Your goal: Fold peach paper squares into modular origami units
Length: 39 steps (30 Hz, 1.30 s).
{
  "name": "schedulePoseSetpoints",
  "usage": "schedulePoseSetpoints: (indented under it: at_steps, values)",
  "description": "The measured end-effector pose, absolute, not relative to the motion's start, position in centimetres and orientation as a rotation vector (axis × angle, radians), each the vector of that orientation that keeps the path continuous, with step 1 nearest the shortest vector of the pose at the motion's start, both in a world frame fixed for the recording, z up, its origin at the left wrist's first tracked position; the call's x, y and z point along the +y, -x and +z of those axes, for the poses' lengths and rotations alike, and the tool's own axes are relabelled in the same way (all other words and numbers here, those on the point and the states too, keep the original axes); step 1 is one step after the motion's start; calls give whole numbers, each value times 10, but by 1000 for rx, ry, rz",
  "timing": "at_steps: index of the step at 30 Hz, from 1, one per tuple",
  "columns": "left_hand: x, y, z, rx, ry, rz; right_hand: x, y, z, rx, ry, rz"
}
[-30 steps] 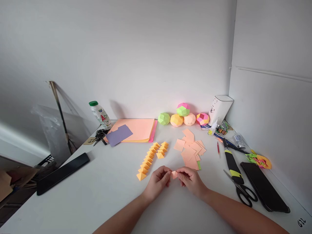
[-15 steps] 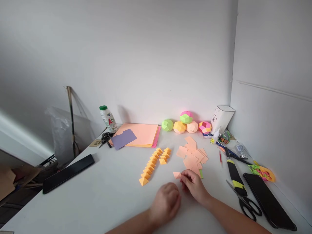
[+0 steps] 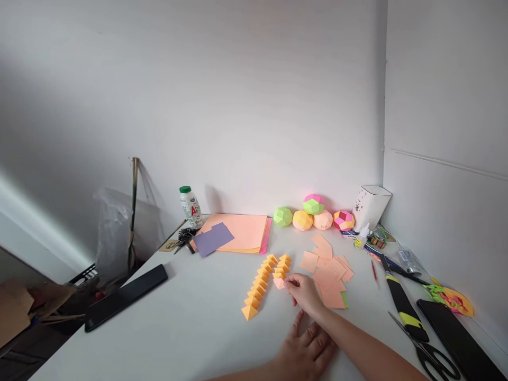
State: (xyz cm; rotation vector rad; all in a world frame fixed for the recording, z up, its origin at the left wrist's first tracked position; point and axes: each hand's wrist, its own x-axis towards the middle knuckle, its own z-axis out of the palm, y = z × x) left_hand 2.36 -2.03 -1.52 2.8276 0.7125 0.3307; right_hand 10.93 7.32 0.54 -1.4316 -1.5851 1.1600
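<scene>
The right hand (image 3: 304,294), pinching the piece (image 3: 279,283), had brought it to the short row (image 3: 282,266), far from the desk's (image 3: 190,312) left edge, apparently extending that row, while the left hand (image 3: 304,350) (seemingly empty) lay spread.

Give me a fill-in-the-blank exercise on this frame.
The right hand pinches a folded paper at the near end of a row of pieces coloured ____.
The bottle has a cap coloured ____.
The paper balls number ____ in all.
The scissors lie to the ____ of the bottle.
Missing words: orange; green; five; right.
</scene>
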Motion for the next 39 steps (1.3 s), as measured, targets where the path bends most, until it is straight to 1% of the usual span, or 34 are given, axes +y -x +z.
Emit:
schedulePoseSetpoints:
  at_steps: [4,8,13,20,24,29,35,39]
  values:
    - [-25,-25,-26,865,-2707,321,75,-112,4,-1634,1416,1155]
    - [-33,-21,-18,998,-2616,193,77,-112,4,-1677,1426,1141]
    - [-37,-16,1,962,-2546,84,79,-112,7,-1686,1461,1163]
    - [-39,-10,19,915,-2575,108,74,-115,12,-1643,1470,1197]
    - [-38,-9,20,907,-2592,19,71,-120,12,-1602,1363,1219]
    - [-34,-6,20,855,-2627,36,68,-124,10,-1473,1176,1186]
    - [-28,-2,23,772,-2735,59,69,-127,8,-1305,1060,1352]
    - [-27,-2,16,805,-2815,128,74,-131,6,-1196,1007,1441]
